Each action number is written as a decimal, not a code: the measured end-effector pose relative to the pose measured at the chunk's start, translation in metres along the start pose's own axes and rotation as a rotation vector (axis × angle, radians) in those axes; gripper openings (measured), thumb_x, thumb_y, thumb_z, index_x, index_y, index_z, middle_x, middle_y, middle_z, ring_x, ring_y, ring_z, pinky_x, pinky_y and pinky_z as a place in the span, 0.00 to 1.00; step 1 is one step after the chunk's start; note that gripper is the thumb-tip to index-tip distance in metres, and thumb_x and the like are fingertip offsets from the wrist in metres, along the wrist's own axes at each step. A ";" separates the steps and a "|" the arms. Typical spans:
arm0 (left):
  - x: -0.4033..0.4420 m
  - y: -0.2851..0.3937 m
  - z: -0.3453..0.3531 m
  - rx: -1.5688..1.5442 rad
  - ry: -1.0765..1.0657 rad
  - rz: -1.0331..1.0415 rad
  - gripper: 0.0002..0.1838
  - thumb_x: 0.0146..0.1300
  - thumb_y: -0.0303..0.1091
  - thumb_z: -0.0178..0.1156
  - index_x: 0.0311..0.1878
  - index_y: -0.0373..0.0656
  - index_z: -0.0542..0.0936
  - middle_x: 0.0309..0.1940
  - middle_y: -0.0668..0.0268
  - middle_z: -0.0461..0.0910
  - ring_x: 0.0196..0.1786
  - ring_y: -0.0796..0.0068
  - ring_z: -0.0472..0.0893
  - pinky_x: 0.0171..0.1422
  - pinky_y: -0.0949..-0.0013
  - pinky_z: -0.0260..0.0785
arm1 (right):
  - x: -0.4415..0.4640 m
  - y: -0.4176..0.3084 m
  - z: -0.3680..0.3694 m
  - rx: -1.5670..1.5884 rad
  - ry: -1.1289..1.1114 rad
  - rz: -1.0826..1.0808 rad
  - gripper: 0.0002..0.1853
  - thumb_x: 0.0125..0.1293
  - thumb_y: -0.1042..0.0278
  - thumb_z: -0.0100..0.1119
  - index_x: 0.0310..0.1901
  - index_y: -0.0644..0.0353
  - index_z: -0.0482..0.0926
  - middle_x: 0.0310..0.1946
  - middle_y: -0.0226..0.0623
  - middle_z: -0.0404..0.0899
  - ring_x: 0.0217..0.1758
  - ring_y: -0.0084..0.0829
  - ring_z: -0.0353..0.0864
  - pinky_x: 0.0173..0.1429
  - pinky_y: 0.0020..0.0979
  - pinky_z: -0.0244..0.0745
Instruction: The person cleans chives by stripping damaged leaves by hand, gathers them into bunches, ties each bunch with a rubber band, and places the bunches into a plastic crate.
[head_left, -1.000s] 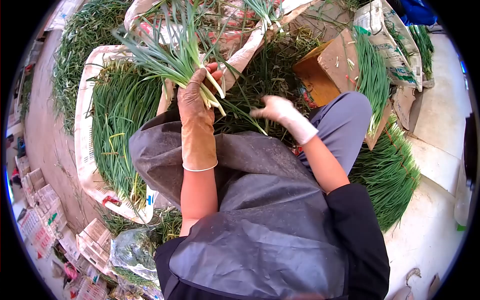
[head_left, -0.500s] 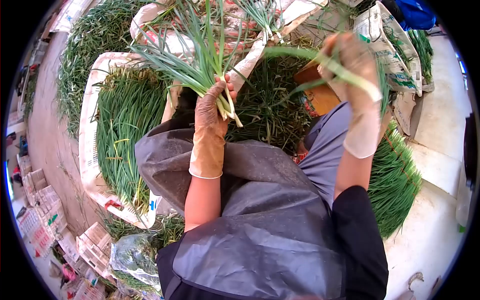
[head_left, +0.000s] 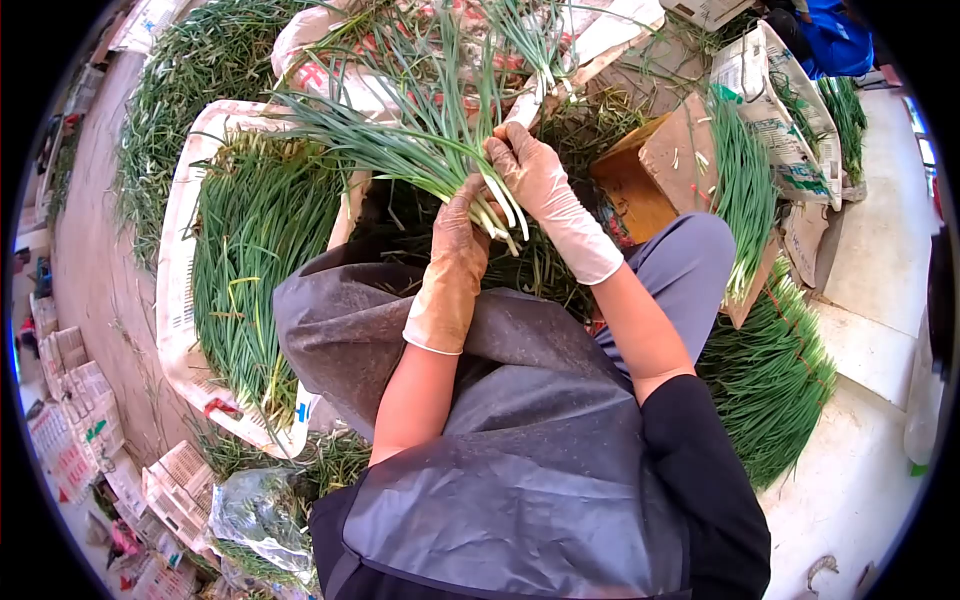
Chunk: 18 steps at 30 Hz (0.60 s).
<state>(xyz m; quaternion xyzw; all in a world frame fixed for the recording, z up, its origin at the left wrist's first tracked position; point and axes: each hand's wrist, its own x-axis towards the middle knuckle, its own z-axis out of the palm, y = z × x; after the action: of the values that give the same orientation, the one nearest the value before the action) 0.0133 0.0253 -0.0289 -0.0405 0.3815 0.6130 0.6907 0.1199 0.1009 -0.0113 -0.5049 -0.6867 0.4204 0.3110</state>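
Note:
A bunch of green stalks [head_left: 425,155] with white ends is gripped in my left hand [head_left: 460,235], which wears a stained glove. My gloved right hand [head_left: 535,180] pinches at the right side of that bunch, close to the white ends, its fingertips among the stalks. Under both hands lies a dark heap of loose leaves [head_left: 540,270]. Another small bunch [head_left: 535,50] rests on a white and red sack [head_left: 350,85] beyond the hands.
At the left stands a white crate [head_left: 180,250] filled with green stalks. On the right, more stalks [head_left: 742,190] lie on a cardboard box [head_left: 670,150], with a large tied bundle [head_left: 770,380] nearer. Further back right are a white crate [head_left: 745,75] and something blue [head_left: 838,40].
My right hand went up and right with a blurred stalk, then came left to the bunch. My left hand has moved right and slightly down with the bunch.

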 end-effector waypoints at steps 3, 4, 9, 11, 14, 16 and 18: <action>-0.010 -0.010 0.022 -0.092 0.121 0.077 0.15 0.59 0.31 0.61 0.48 0.38 0.74 0.35 0.67 0.78 0.36 0.72 0.77 0.37 0.68 0.71 | -0.009 0.004 0.007 -0.027 0.079 -0.149 0.06 0.66 0.70 0.54 0.39 0.64 0.75 0.28 0.31 0.77 0.33 0.19 0.74 0.38 0.22 0.73; -0.009 -0.012 0.019 -0.088 0.123 0.069 0.15 0.59 0.31 0.61 0.48 0.38 0.74 0.35 0.67 0.78 0.36 0.72 0.77 0.37 0.68 0.71 | -0.010 0.006 0.009 0.047 0.053 -0.198 0.07 0.65 0.71 0.53 0.41 0.64 0.74 0.30 0.31 0.76 0.35 0.18 0.74 0.38 0.22 0.73; 0.003 -0.013 0.001 0.136 0.018 0.107 0.14 0.56 0.27 0.62 0.46 0.40 0.77 0.35 0.67 0.78 0.36 0.71 0.77 0.39 0.66 0.71 | -0.017 0.026 0.014 0.186 0.450 -0.019 0.11 0.64 0.64 0.55 0.43 0.62 0.74 0.35 0.38 0.78 0.37 0.30 0.77 0.39 0.29 0.75; 0.004 -0.015 0.000 0.096 0.047 0.111 0.12 0.56 0.27 0.61 0.44 0.38 0.78 0.36 0.65 0.78 0.35 0.71 0.77 0.38 0.66 0.71 | -0.018 0.024 0.005 0.532 0.138 0.313 0.18 0.61 0.53 0.58 0.42 0.62 0.76 0.33 0.36 0.78 0.36 0.28 0.77 0.37 0.28 0.75; 0.007 -0.017 -0.001 0.054 -0.037 0.049 0.13 0.56 0.28 0.60 0.45 0.37 0.77 0.34 0.65 0.78 0.32 0.73 0.77 0.33 0.67 0.70 | -0.024 0.028 0.012 1.016 -0.063 0.776 0.20 0.56 0.51 0.63 0.42 0.59 0.78 0.30 0.32 0.78 0.29 0.26 0.76 0.35 0.29 0.74; 0.005 -0.018 0.002 0.007 0.068 -0.002 0.11 0.58 0.28 0.58 0.44 0.37 0.77 0.32 0.64 0.78 0.30 0.72 0.77 0.31 0.65 0.70 | -0.025 0.025 0.016 1.093 -0.044 0.748 0.18 0.57 0.54 0.63 0.42 0.60 0.77 0.30 0.32 0.78 0.28 0.26 0.76 0.33 0.27 0.74; 0.002 -0.015 -0.001 0.076 0.103 -0.018 0.11 0.58 0.29 0.58 0.44 0.38 0.76 0.31 0.64 0.78 0.30 0.70 0.77 0.32 0.65 0.70 | -0.023 0.016 0.011 0.945 0.010 0.641 0.11 0.61 0.63 0.61 0.39 0.61 0.77 0.32 0.31 0.78 0.32 0.22 0.77 0.37 0.24 0.75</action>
<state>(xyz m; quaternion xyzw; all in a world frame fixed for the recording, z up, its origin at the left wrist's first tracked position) 0.0263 0.0230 -0.0370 -0.0491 0.4391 0.5889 0.6767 0.1240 0.0780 -0.0308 -0.4962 -0.2350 0.7528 0.3633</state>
